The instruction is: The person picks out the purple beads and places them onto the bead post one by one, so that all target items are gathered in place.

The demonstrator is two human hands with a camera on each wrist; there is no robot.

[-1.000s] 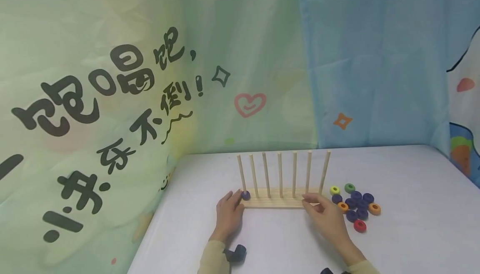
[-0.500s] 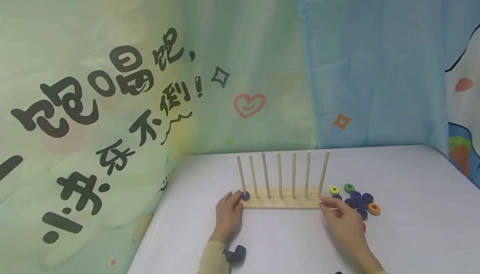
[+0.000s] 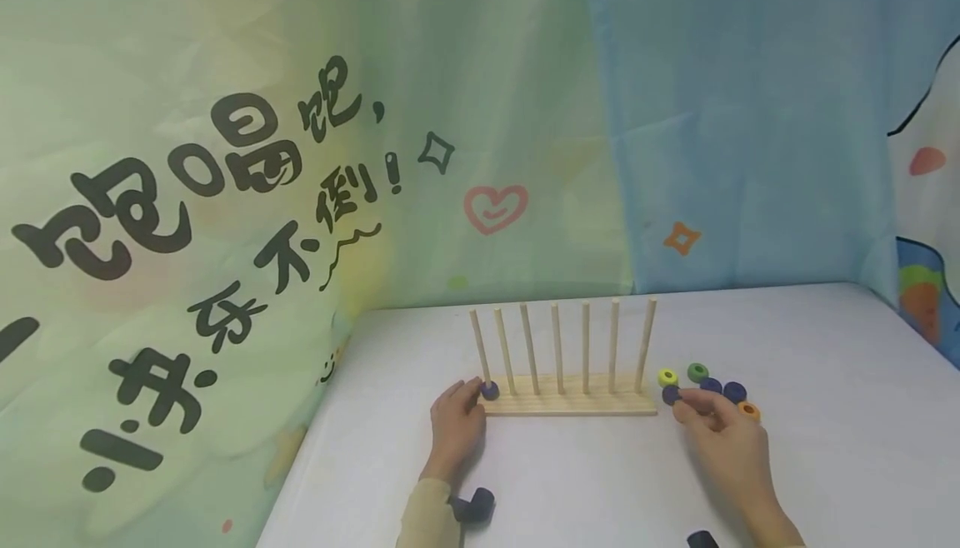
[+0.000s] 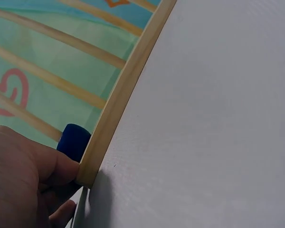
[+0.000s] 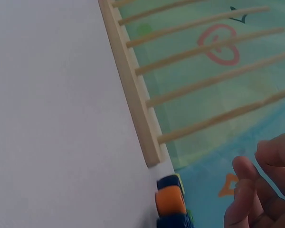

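Observation:
A wooden peg board [image 3: 570, 405] with a row of several upright pegs stands on the white table. One dark blue bead [image 3: 490, 391] sits at the foot of its leftmost peg. My left hand [image 3: 457, 423] grips the board's left end, its fingertips close beside that bead [image 4: 73, 142]. Past the right end of the board, my right hand [image 3: 727, 444] hovers over loose beads, its thumb and forefinger slightly apart. Its fingertips overlap the edge of a dark blue bead [image 3: 671, 395] in the head view. Nothing shows between the fingers [image 5: 245, 167] in the right wrist view.
Around the right hand lie a yellow bead [image 3: 667, 377], a green bead [image 3: 697, 372], an orange bead [image 3: 749, 411] and more dark blue beads [image 3: 735, 391]. The hand hides several others. Printed cloth [image 3: 495, 206] hangs behind the table.
My right hand has moved right, from the board's front right part to the loose beads, now covering several of them. The left hand stays at the board's left end.

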